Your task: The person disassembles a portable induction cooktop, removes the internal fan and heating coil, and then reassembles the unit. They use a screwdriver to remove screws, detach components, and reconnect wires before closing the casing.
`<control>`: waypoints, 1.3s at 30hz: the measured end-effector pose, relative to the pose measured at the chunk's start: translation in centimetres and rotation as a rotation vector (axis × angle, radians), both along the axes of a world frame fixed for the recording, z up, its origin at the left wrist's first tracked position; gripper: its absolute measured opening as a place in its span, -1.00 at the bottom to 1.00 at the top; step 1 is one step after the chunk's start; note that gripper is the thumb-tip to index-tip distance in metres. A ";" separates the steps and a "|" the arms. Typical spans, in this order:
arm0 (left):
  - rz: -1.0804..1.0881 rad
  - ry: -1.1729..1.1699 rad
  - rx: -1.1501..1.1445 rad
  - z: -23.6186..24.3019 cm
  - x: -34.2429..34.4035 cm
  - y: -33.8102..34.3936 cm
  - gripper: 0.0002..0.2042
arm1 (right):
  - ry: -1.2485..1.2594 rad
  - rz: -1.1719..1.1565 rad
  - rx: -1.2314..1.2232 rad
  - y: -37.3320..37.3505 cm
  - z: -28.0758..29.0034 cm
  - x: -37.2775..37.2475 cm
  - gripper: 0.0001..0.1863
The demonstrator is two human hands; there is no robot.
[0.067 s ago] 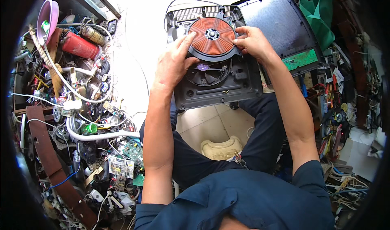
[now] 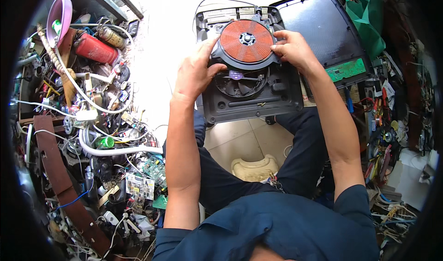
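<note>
An opened induction cooker base (image 2: 251, 108), black plastic, lies in front of me above my knees. Its round copper-coloured induction coil (image 2: 244, 51) sits on a black disc carrier, tilted over the base. My left hand (image 2: 196, 72) curves around the coil's left rim, fingertips at the upper edge and thumb lower down. With thumb and fingers, my right hand (image 2: 293, 48) pinches the right rim. Below the coil, a black cooling fan (image 2: 240, 86) with a purple label is partly covered. What lies directly under the coil is hidden.
The cooker's dark top panel (image 2: 318, 35), with a green circuit board (image 2: 346, 71) on it, leans at the right beside a green bag (image 2: 364, 18). Piled parts and cables crowd the left, with a red cylinder (image 2: 96, 48) and pink bowl (image 2: 60, 18). More clutter fills the right.
The scene has shifted slightly right in the picture. My left fingertips reach less over the coil's face and now lie at its rim. My right hand keeps its pinch.
</note>
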State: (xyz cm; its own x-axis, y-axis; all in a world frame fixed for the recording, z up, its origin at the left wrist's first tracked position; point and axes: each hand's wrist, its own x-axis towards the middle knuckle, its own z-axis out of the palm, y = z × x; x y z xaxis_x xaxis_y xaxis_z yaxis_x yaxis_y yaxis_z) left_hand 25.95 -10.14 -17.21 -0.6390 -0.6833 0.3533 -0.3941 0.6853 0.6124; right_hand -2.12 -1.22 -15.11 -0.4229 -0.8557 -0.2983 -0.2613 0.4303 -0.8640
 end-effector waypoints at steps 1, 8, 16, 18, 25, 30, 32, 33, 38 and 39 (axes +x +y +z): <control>0.017 0.017 0.033 0.0 0.4 -0.4 -0.26 | 0.026 0.003 -0.002 0.2 0.2 -0.2 -0.42; 0.089 -0.012 0.103 -0.5 1.5 -0.9 -0.42 | 0.014 0.025 0.065 0.3 0.2 -0.5 -0.40; 0.150 -0.048 0.030 -0.4 0.9 -0.6 -0.69 | 0.038 0.017 0.063 0.3 0.2 -0.6 -0.43; 0.152 -0.046 0.043 -0.7 0.9 -0.7 -0.70 | 0.032 0.018 0.063 0.3 0.4 -0.3 -0.43; 0.132 -0.038 0.034 -0.9 0.3 -1.3 -0.78 | 0.028 0.032 0.021 0.3 0.0 -0.3 -0.42; 0.083 -0.034 -0.037 -1.1 0.0 -1.6 -0.81 | 0.121 0.064 0.008 0.1 -0.3 -0.7 -0.43; 0.125 -0.038 0.086 -0.3 -0.4 -1.0 -0.81 | 0.186 0.093 -0.001 0.1 -1.2 -1.6 -0.45; 0.130 -0.062 0.100 -0.4 -0.5 -1.1 -0.82 | 0.310 0.134 -0.040 0.1 -2.1 -2.3 -0.49; 0.088 -0.069 -0.079 -0.3 0.0 -1.4 -0.83 | 0.680 0.104 -0.112 -1.0 0.5 -0.7 -0.65; 0.083 -0.063 -0.090 -0.3 0.1 -1.5 -0.83 | 0.744 0.090 -0.156 -1.3 0.7 -0.5 -0.67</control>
State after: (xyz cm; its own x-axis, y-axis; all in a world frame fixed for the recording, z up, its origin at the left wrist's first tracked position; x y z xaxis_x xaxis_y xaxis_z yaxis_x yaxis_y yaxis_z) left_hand 26.05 -11.68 -17.52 -0.6048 -0.7019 0.3761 -0.4875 0.6998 0.5220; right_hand -2.61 -2.53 -14.43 -0.3919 -0.9051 0.1651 -0.8265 0.2675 -0.4953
